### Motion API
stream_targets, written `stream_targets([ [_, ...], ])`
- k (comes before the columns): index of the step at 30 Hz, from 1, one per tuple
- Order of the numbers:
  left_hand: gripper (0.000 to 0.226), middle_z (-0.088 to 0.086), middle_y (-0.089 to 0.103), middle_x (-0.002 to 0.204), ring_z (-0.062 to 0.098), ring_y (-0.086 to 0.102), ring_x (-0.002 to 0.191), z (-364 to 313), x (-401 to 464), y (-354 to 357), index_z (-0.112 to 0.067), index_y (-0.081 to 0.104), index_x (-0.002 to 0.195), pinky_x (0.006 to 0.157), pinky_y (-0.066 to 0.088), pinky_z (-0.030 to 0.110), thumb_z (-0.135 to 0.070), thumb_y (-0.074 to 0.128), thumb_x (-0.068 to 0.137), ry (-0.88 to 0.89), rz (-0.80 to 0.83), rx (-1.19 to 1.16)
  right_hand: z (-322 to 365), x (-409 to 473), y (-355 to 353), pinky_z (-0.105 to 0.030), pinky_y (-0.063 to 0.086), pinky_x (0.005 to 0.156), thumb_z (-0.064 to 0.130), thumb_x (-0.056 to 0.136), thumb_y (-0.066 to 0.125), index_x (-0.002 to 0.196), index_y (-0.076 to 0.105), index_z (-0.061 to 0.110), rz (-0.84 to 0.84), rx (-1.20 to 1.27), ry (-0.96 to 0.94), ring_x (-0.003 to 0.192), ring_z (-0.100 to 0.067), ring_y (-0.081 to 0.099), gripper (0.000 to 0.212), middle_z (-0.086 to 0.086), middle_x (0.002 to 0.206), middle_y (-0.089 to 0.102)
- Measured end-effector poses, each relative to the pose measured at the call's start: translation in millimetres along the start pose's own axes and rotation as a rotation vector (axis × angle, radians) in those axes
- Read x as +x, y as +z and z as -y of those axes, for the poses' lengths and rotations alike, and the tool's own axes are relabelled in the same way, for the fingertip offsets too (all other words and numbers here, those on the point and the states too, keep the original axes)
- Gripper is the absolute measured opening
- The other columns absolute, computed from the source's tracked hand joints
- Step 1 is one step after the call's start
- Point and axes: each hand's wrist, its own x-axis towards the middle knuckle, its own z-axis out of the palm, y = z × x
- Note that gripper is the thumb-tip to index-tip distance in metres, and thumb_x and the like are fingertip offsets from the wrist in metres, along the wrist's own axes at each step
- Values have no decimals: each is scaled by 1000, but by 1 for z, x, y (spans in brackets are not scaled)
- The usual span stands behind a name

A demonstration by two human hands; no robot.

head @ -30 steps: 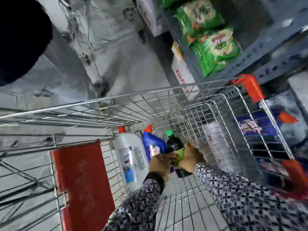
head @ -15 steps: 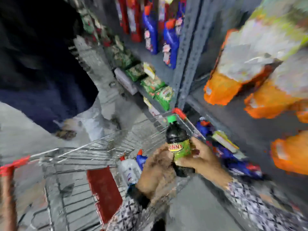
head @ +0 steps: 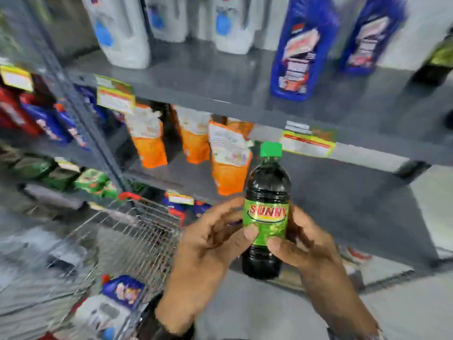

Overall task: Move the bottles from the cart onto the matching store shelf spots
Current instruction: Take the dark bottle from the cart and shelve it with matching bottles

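Hands (head: 259, 241) hold dark bottle (head: 266, 212) upright before shelf (head: 343, 192).

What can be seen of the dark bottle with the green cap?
The dark bottle looks like clear plastic filled with near-black liquid, with a bright green screw cap still on and a green label reading SUNNY in red. It is upright, tilted slightly, held in the air in front of the grey shelves. The left hand and right hand both grip it around the label, thumbs on its front. Nothing else touches it.
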Motion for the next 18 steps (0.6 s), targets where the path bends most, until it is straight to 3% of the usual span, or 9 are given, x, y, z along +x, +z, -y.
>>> stream_targets([
  [6,50,12,77,122,27,73,115,10,0,36,-15,68,127,90,60,34,-11,80,79,-57,77,28,3,-25,-37,-34,58,95,22,84,78,142,60,17,-69,4,-43,122,-30,69,61,-11,133,73],
  [11,48,13,78,115,27,75,109,7,2,64,-11,68,124,83,59,24,-6,80,77,-53,101,85,20,-37,-58,-34,58,94,11,85,76,139,63,19,-65,-34,-97,120,-29,71,56,-12,131,74],
  [14,48,9,77,119,20,74,113,-7,26,98,-13,65,129,89,58,23,-8,77,83,48,208,151,54,-31,-87,-34,59,95,9,83,78,141,61,20,-120,-117,-196,118,-28,72,61,-11,129,75],
  [18,47,-12,73,130,3,66,124,-44,90,171,-28,58,139,97,52,14,-14,67,96,272,429,278,124,2,-146,-29,58,95,11,82,79,141,61,23,-233,-283,-366,120,-21,71,64,-4,129,76],
])
